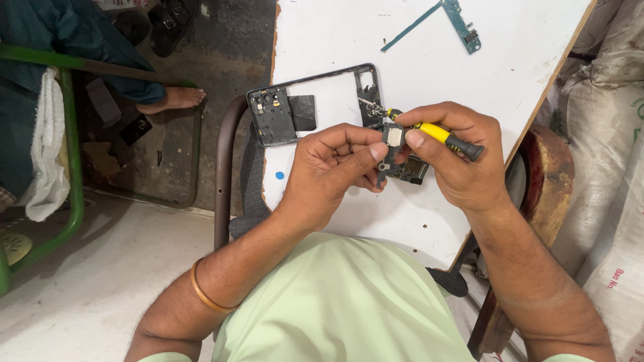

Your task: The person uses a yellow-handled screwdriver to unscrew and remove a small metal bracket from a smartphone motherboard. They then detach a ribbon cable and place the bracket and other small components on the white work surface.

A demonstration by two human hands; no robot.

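Yellow-handled screwdriver [436, 133] with a black end cap, lying across the right hand [453, 157], fingers wrapped around the shaft, its metal tip aimed toward the top of a small dark circuit module [396, 157]. Module: dark board with a pale square part on its face, held above the white bench [429, 60], pinched between the left hand [335, 167] thumb and fingers from one side and the right thumb from the other; both hands closed on their loads, none spread wide. Beyond the hands, lying flat on the bench: a black phone frame [312, 104] with an open middle, camera end to the left. Far edge of the bench: a thin teal circuit strip [456, 20], well apart from the work. A blue dot [279, 175] marks the bench near the left wrist. Handling note, as a judgement: the module is small and held in the air, so a steady two-sided pinch and light pressure from the tip would suit it; bracing the wrists on the bench edge would likely reduce slipping.
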